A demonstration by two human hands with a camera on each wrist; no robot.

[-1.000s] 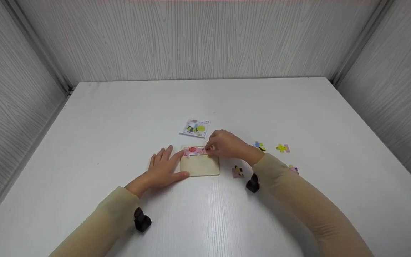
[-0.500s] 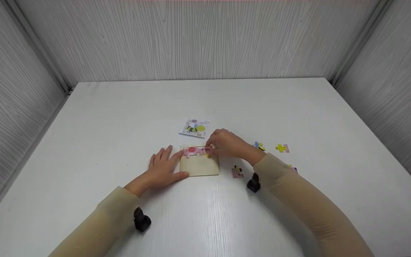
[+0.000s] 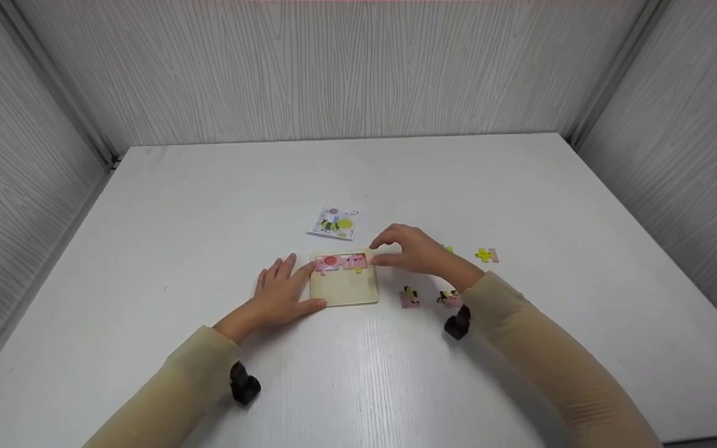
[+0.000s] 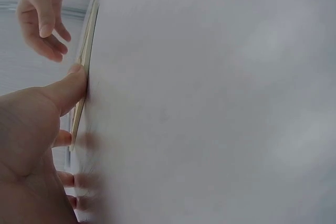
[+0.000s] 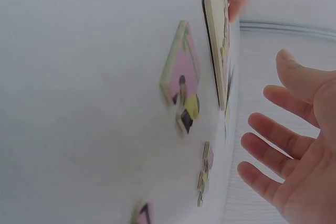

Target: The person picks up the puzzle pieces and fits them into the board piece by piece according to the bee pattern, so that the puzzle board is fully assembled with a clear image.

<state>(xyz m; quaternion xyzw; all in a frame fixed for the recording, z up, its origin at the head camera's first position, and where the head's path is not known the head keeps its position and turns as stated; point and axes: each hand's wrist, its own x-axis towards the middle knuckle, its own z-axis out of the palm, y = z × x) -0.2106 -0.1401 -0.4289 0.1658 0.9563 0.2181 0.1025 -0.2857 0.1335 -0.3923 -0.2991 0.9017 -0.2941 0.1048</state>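
Observation:
A pale wooden puzzle board (image 3: 343, 291) lies on the table, with pink jigsaw pieces (image 3: 340, 262) along its far edge. At the board's left side, my left hand (image 3: 279, 296) rests with spread fingers, its thumb touching the edge. My right hand (image 3: 419, 251) hovers by the far right corner, fingers relaxed and holding nothing. In the right wrist view its fingers (image 5: 278, 135) are apart from a pink, yellow and black puzzle piece (image 5: 182, 69) on the table.
Right of the board lie a pink piece (image 3: 409, 297), a black-and-pink piece (image 3: 449, 298) and a yellow piece (image 3: 486, 255). Another piece (image 3: 449, 248) is mostly hidden behind the right hand. A bee picture card (image 3: 335, 224) lies beyond the board.
My right hand has let go of the pink piece at the board's far right corner and drawn back to the right, its fingers parting. The left hand stays at the board's edge.

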